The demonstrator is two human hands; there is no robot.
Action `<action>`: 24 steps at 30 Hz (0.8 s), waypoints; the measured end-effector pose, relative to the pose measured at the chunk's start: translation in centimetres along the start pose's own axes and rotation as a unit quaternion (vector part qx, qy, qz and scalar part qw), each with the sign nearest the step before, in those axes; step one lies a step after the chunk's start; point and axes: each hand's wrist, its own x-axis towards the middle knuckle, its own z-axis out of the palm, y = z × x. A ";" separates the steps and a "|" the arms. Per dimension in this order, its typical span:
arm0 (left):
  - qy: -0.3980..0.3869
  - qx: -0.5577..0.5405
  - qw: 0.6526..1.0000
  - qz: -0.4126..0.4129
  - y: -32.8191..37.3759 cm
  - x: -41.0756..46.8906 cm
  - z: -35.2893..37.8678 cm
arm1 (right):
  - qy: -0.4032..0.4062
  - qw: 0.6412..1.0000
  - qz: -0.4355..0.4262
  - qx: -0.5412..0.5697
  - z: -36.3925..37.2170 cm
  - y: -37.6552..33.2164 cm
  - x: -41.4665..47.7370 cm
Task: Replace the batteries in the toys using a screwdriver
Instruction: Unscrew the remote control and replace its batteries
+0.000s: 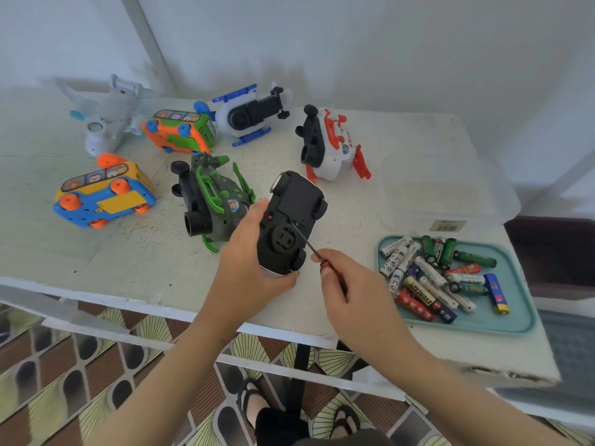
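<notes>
Six more toys lie across the far and left part of the table [128, 259]: a white plane [106, 117], two buses [180, 130] [103, 194] and three helicopters [248, 114] [331, 146] [212, 194], the green one just beside the left hand [254, 252]. To the right sit a clear box [450, 194] and a teal tray [515, 326] of loose batteries [431, 278].

The left hand holds the car [289, 220] above the table's near middle, fingers [257, 207] wrapped round its left side and thumb under its near end. The right hand [347, 284] pinches the screwdriver [307, 241] by its handle, with the tip set on the car's underside.

The car lies belly up, with its long axis running away from the person and leaning slightly right. The screwdriver slants up and left from the right hand.
</notes>
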 end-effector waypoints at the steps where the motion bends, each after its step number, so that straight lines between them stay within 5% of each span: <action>1: 0.007 -0.003 1.000 -0.004 0.1 -0.1 0.1 | 0.002 1.000 -0.005 -0.008 0.3 0.1 -0.3; 16: 0.028 -0.068 0.996 -0.051 -0.6 -1.1 0.9 | -0.037 0.999 0.006 -0.009 -2.5 -0.5 0.4; 24: 0.034 -0.094 0.994 -0.038 -0.1 -1.1 1.0 | 0.159 0.985 -0.053 0.044 -5.3 -1.3 2.0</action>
